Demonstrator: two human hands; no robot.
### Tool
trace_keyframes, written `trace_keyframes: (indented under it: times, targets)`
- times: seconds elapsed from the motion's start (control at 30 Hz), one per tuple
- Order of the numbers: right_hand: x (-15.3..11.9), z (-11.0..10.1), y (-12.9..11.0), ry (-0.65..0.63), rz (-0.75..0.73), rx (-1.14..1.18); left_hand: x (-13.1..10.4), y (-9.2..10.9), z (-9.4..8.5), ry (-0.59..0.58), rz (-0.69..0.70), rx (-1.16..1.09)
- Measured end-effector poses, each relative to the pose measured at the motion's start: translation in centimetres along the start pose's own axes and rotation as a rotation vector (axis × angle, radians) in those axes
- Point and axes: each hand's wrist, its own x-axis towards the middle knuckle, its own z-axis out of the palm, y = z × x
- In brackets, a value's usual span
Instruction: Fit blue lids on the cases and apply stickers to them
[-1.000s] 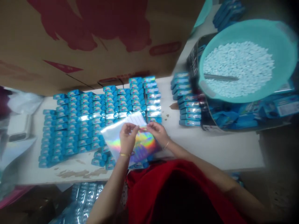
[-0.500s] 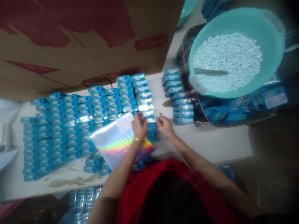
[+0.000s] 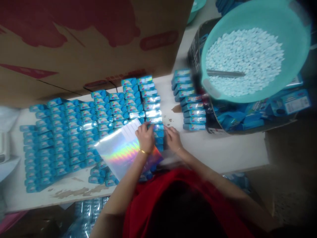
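Observation:
A row of small blue boxes (image 3: 153,106) runs down to my hands, each with a printed, shiny upper side. My left hand (image 3: 146,138) is closed, its fingers curled at the left end of one blue box (image 3: 158,127). Beneath that hand and wrist lies a shiny rainbow sheet (image 3: 119,148) with white strips along its upper edge, covering part of the rows. At the box's right end is my right hand (image 3: 173,138), fingers drawn together and fingertips close to it. Whether anything thin is pinched in either hand is too blurred to tell.
More blue boxes (image 3: 56,138) stand in rows on the left of the white table (image 3: 205,148). Right of my hands is another column of boxes (image 3: 194,114). A turquoise basin (image 3: 294,43) of small pale pieces rests on an open carton (image 3: 215,130). A large cardboard box (image 3: 86,66) stands behind.
Both hands have moved slightly down, and my left hand has turned more palm-down over the box end. My right fingertips have come to the box's right end. The view has shifted a little.

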Motion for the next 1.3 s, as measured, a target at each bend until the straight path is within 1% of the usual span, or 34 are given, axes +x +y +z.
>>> trace_keyframes:
  times: [0.1,0.17,0.23,0.27,0.3,0.33,0.4,0.47,0.5,0.57,0.63,0.67,0.73,0.87,0.97,1.03,1.1,1.17,1.23,1.3]
  targets:
    - [-0.4,0.4,0.5,-0.085,0.002,-0.086,-0.9,-0.4,0.6,-0.057,0.100,0.056]
    - [-0.2,0.0,0.4,-0.067,0.007,-0.161,-1.0,-0.8,0.5,-0.071,0.136,0.052]
    - [0.3,-0.8,-0.5,0.033,-0.019,-0.207,-0.8,-1.8,-0.4,-0.041,0.152,0.004]
    - [0.5,-1.1,-1.4,0.082,-0.057,-0.214,-0.6,-2.6,-1.1,-0.008,0.149,-0.034]
    - [0.8,-1.3,-2.4,0.105,-0.115,-0.216,-0.5,-3.8,-2.0,0.037,0.134,-0.075]
    - [1.0,-1.2,-3.5,0.092,-0.187,-0.218,-0.5,-5.2,-2.9,0.088,0.108,-0.110]
    - [1.4,-0.3,-6.0,-0.016,-0.344,-0.230,-0.6,-8.4,-4.6,0.174,0.037,-0.134]
    - [1.8,1.7,-8.2,-0.160,-0.475,-0.259,-0.9,-11.4,-5.8,0.202,-0.030,-0.081]
    - [2.1,3.0,-9.1,-0.229,-0.528,-0.278,-1.0,-12.6,-6.1,0.195,-0.054,-0.039]
    - [2.6,5.5,-10.3,-0.350,-0.604,-0.317,-1.2,-14.3,-6.1,0.150,-0.073,0.040]
    - [3.1,7.3,-10.9,-0.436,-0.633,-0.358,-1.2,-15.1,-5.7,0.095,-0.058,0.097]
    - [3.2,7.9,-11.0,-0.463,-0.632,-0.376,-1.2,-15.2,-5.4,0.074,-0.042,0.119]
    - [3.4,8.4,-11.1,-0.486,-0.610,-0.397,-1.3,-15.3,-4.9,0.061,-0.011,0.149]
    - [3.3,8.1,-11.4,-0.488,-0.566,-0.380,-2.4,-15.0,-4.9,0.085,0.055,0.138]
    - [3.3,8.1,-11.5,-0.491,-0.537,-0.351,-4.3,-13.9,-5.7,0.126,0.081,0.057]
    - [3.6,8.2,-11.6,-0.497,-0.511,-0.312,-5.9,-12.5,-6.7,0.169,0.056,-0.057]
    - [3.9,8.1,-11.5,-0.494,-0.488,-0.221,-7.5,-10.6,-7.9,0.258,-0.036,-0.230]
    - [3.8,7.4,-11.5,-0.450,-0.469,-0.047,-8.6,-8.7,-9.1,0.394,-0.206,-0.449]
    - [3.0,6.1,-11.6,-0.377,-0.427,0.198,-9.0,-6.9,-9.8,0.510,-0.399,-0.695]
    - [1.4,4.5,-11.7,-0.353,-0.311,0.430,-8.9,-5.4,-10.0,0.553,-0.532,-0.915]
